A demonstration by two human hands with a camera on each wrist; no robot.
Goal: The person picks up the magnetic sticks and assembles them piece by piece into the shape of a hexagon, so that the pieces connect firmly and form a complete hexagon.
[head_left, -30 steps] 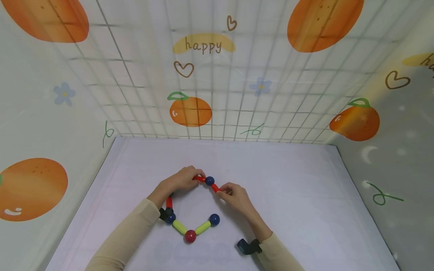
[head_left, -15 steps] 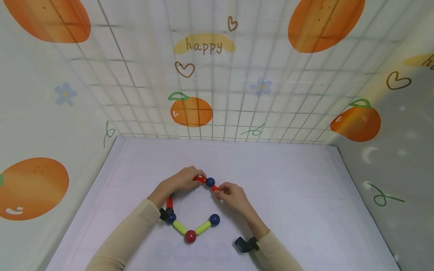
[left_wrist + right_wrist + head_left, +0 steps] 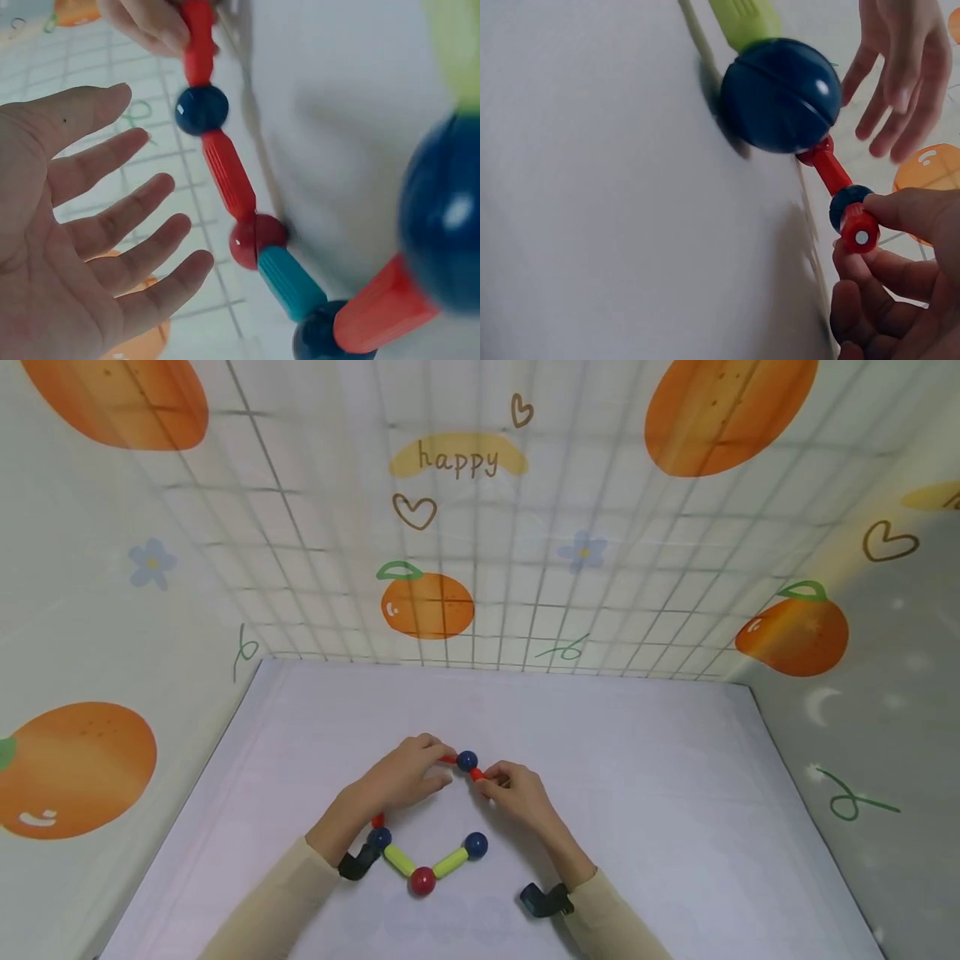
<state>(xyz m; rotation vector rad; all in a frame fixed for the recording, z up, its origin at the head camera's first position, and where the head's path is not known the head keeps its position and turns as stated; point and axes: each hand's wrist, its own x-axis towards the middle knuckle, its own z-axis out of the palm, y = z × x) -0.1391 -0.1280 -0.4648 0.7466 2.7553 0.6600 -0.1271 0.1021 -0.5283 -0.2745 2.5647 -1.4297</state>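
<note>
My right hand pinches the end red rod of a chain of rods and balls. A silvery disc shows in that rod's free end. Beyond it come a blue ball, a second red rod, a red ball, a teal rod and another blue ball. My left hand has its fingers spread beside this stretch, holding nothing. In the head view it covers the chain's left part. Nearer me, two yellow-green rods meet at a red ball.
The chain's other end is a blue ball, apart from the pinched rod across a gap on the right. White table extends around the chain. Behind it stands a printed curtain over a grid, with side walls left and right.
My left hand has let go of the second red rod, opened its fingers and drawn slightly back toward me. My right hand stays almost in place, pinching the end rod.
</note>
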